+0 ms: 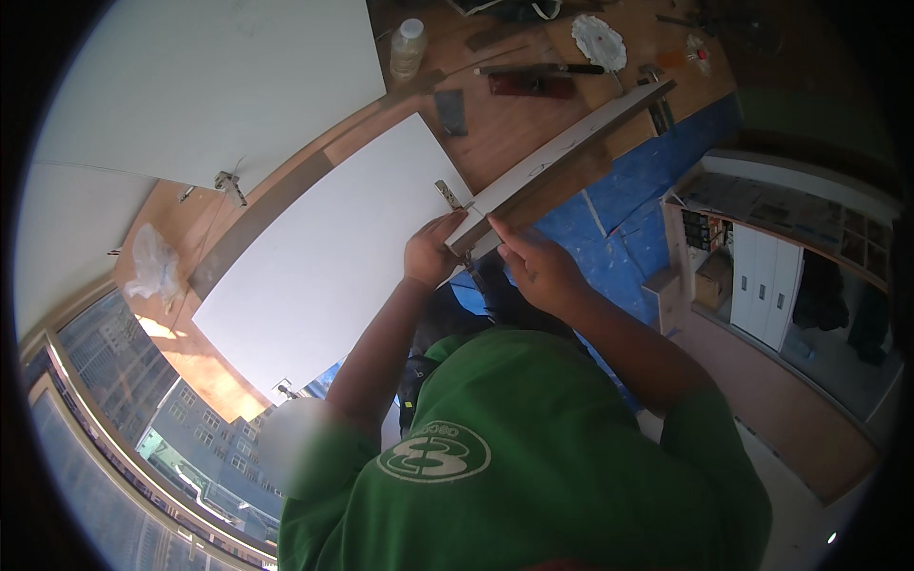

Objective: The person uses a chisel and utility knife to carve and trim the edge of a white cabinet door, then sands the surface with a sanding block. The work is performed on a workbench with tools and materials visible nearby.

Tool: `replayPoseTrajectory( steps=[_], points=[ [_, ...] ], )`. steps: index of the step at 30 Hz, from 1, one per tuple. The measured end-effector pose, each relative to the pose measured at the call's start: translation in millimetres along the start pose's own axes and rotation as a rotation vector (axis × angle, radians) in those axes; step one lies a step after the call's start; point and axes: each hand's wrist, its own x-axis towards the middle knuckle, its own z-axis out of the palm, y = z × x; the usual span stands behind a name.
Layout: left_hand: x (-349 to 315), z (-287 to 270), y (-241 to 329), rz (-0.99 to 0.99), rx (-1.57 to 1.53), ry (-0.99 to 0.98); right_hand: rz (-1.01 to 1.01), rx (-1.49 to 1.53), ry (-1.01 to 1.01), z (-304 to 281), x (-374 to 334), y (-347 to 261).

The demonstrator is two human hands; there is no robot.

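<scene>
A long, narrow board (pixel 571 157) with a white top face and a brown edge runs from my hands away to the upper right. My left hand (pixel 435 249) grips its near end, fingers closed along the left side. My right hand (pixel 541 269) is closed at the same end, with fingertips pressed to the brown edge; my palms hide part of the grip. Just left of this end lies a large white panel (pixel 324 257), flat on the wooden worktop. A metal hinge (pixel 447 195) sits on the panel's right edge, close to my left hand.
Another white panel (pixel 219 86) with a hinge (pixel 228 187) stands at upper left. A bottle (pixel 408 49), a dark bar (pixel 543 69) and a crumpled white item (pixel 599 43) are on the worktop (pixel 495 133). Blue sheeting (pixel 624 214) covers the floor; a cabinet (pixel 762 285) stands right.
</scene>
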Motion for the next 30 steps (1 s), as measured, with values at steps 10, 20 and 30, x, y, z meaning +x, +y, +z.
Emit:
replayPoseTrajectory(
  steps=[10,20,30],
  points=[
    [1.9,2.5,-1.7,0.005,0.015,-0.003,-0.047,-0.101,-0.002,16.4,-5.6,5.0],
    [1.0,1.1,1.0,-0.046,0.022,-0.032,0.152,0.237,-0.165,-6.6,12.5,-11.5],
    [3.3,-35.6,45.0,0.080,-0.044,-0.001,0.476,0.367,0.125,-47.6,15.4,49.3]
  ],
)
